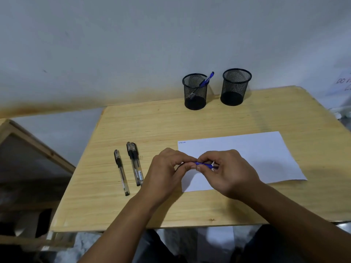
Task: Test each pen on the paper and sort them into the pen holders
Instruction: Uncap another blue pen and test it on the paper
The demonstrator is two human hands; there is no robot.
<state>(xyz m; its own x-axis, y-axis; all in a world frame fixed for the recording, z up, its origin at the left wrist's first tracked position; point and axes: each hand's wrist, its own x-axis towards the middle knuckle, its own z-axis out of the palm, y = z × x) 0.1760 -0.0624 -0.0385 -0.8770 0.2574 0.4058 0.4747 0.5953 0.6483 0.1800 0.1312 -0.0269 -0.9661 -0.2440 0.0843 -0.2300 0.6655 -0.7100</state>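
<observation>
Both hands hold one blue pen point(203, 164) level over the near left corner of the white paper point(252, 154). My left hand point(167, 168) pinches its left end and my right hand point(228, 169) grips its right part. Small blue marks sit at the paper's far left corner. Three black-capped clear pens lie on the table to the left: a single pen point(121, 172) and a touching pair point(135, 164). Two black mesh pen holders stand at the back. The left holder point(195, 92) has a blue pen point(206, 81) leaning in it. Nothing shows inside the right holder point(235, 87).
The wooden table point(152, 126) stands against a pale wall. A wooden frame point(28, 149) stands lower at the left, beyond the table's edge. My legs show below the near edge. A sheet with handwriting point(343, 82) hangs at the far right.
</observation>
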